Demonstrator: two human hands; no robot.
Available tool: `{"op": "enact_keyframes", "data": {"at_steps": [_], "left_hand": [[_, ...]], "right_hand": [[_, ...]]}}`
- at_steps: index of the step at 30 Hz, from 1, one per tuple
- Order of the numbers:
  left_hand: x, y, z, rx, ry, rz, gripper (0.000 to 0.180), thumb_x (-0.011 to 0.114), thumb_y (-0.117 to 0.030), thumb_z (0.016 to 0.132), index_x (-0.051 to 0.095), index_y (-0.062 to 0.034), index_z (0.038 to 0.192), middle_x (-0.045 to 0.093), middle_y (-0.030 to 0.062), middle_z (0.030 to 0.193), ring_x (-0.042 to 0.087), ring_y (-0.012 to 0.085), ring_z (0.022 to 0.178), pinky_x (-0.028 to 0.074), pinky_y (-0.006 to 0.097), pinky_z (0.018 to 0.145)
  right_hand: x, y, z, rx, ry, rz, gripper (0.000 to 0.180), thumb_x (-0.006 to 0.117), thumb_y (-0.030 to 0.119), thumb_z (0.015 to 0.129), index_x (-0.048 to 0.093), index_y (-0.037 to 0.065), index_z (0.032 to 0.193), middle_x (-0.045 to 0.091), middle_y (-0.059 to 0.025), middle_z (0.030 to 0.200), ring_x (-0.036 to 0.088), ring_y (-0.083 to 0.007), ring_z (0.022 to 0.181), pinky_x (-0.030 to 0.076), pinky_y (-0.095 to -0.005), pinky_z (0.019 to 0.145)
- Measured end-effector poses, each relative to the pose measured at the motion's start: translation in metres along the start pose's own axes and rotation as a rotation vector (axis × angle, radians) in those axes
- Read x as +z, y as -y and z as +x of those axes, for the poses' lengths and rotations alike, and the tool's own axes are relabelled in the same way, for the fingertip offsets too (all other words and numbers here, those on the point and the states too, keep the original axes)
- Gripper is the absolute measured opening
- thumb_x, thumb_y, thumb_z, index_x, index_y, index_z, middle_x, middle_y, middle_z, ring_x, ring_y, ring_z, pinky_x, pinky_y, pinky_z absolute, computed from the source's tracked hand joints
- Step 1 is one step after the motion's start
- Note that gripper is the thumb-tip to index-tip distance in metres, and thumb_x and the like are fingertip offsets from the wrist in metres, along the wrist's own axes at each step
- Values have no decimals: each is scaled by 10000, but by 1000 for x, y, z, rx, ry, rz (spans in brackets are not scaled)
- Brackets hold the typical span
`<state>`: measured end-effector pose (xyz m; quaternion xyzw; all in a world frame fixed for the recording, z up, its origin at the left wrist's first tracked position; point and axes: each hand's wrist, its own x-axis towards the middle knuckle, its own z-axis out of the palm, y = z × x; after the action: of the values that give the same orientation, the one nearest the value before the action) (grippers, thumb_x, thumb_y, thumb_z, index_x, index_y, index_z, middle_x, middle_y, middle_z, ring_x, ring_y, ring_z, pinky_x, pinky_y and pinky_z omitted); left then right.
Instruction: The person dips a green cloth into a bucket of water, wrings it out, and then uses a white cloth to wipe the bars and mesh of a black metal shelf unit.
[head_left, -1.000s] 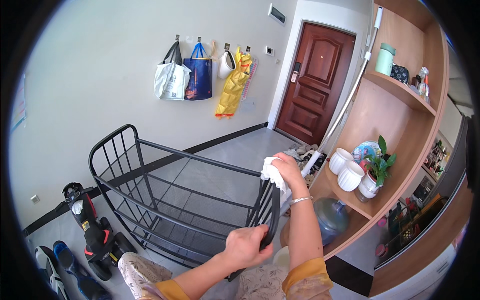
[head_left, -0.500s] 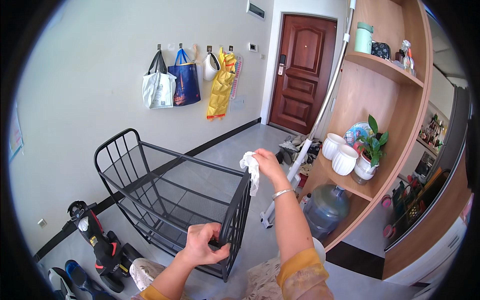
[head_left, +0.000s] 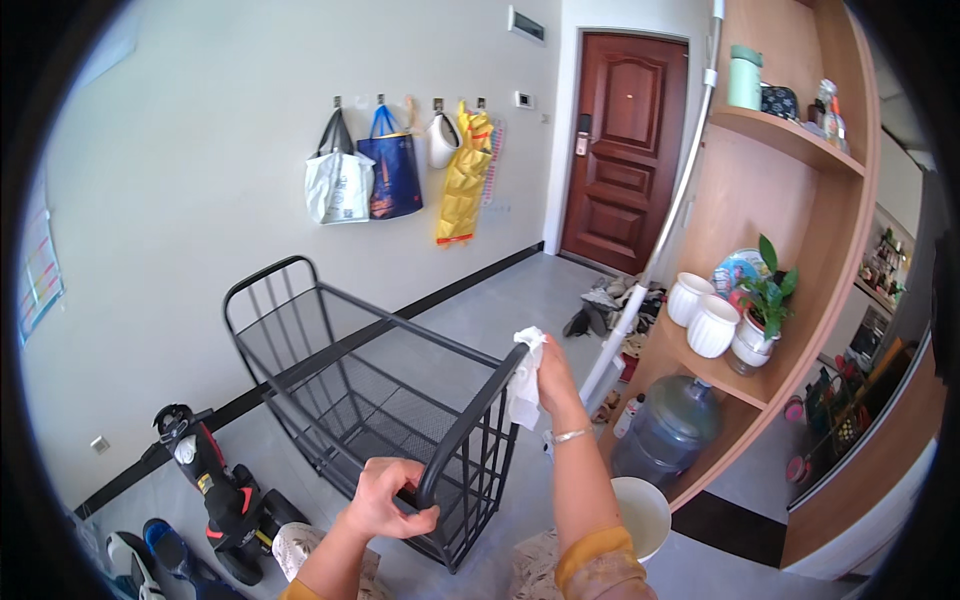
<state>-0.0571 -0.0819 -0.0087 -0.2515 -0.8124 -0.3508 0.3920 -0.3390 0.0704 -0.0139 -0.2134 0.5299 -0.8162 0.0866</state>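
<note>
A black metal rack basket (head_left: 472, 418) with barred ends and mesh panels stands tilted in front of me. My left hand (head_left: 382, 500) is closed round its near corner, thumb and fingers on the thick top tube. At the other corner of the same end, my right hand (head_left: 558, 380) pinches a crumpled white cloth (head_left: 526, 385), perhaps a wipe, that hangs down against the bars. The cloth lies over the frame's corner. Part of the rack's lower side is hidden behind my left hand.
A black-and-red scooter-like toy (head_left: 222, 490) and slippers (head_left: 165, 548) lie at the left. On the right stand a wooden shelf (head_left: 770, 190) with pots, a large water bottle (head_left: 665, 425), a white bucket (head_left: 640, 515) and a slanting pole (head_left: 665, 225). Shoes (head_left: 600, 305) lie by the door.
The view has turned slightly left, so the scene sits further right. My right hand has rotated and come down beside the corner with the cloth. The left hand keeps its hold.
</note>
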Motion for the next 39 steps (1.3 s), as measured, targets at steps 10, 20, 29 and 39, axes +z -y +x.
{"op": "enact_keyframes", "data": {"at_steps": [10,20,29,39], "left_hand": [[-87,26,-46,-328,-88,-107,404,799,-64,543,577,-61,880,635,65,876,595,204,835,471,321,787],[-133,50,-106,-477,-783,273,380,742,-185,770,510,-21,1023,582,96,1047,538,204,1016,390,347,944],[-31,-37,29,-42,-333,682,220,718,-91,672,607,-113,861,627,5,837,590,214,816,388,385,847],[-10,-20,28,5,-472,809,144,693,-108,614,592,-131,716,599,-7,755,554,194,791,340,374,813]], "right_hand": [[42,4,-67,-114,-154,-272,268,332,163,1013,529,26,1133,563,-31,966,522,-109,889,431,-267,802],[130,-1,-162,-354,-183,-558,223,348,83,965,442,15,1156,597,-171,1000,599,-266,920,459,-353,830],[136,2,-204,-404,-129,-524,152,437,99,960,511,2,1051,566,-96,907,537,-173,823,450,-315,762],[115,-16,-163,-329,292,-415,160,664,115,849,692,41,988,549,-81,1003,538,-215,926,453,-309,774]]}}
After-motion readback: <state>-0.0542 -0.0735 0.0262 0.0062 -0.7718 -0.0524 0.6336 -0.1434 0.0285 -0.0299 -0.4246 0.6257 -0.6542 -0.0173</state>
